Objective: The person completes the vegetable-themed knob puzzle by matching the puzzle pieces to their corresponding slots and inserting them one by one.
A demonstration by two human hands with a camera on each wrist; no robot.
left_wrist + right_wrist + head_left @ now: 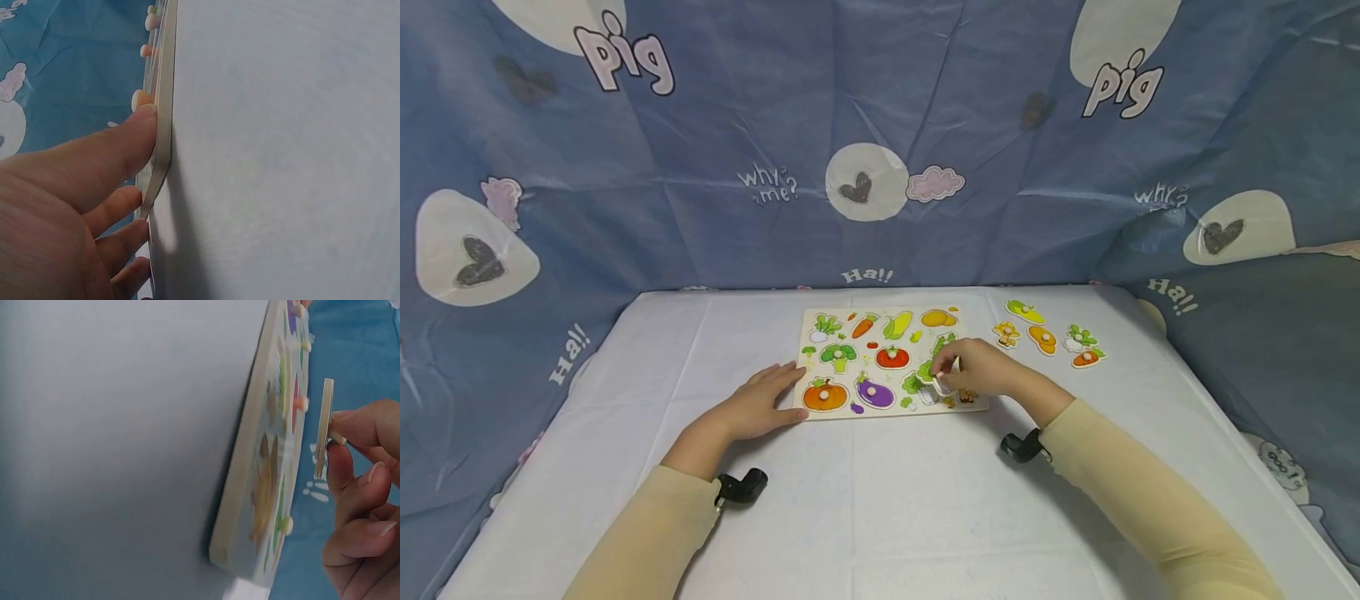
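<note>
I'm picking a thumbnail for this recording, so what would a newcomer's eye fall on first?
Probably the bright vegetable puzzle board at the middle of the white-covered table, with the left hand at its left edge and the right hand pinching a knobbed piece above its right side. Next come five loose pieces right of the board, then the blue backdrop behind, lettered "pig".

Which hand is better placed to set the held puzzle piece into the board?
Likely the right hand: it pinches the piece by its knob, raised above the right part of the board. The left hand rests against the board's left edge, away from that spot, and seems better suited to steadying.
</note>
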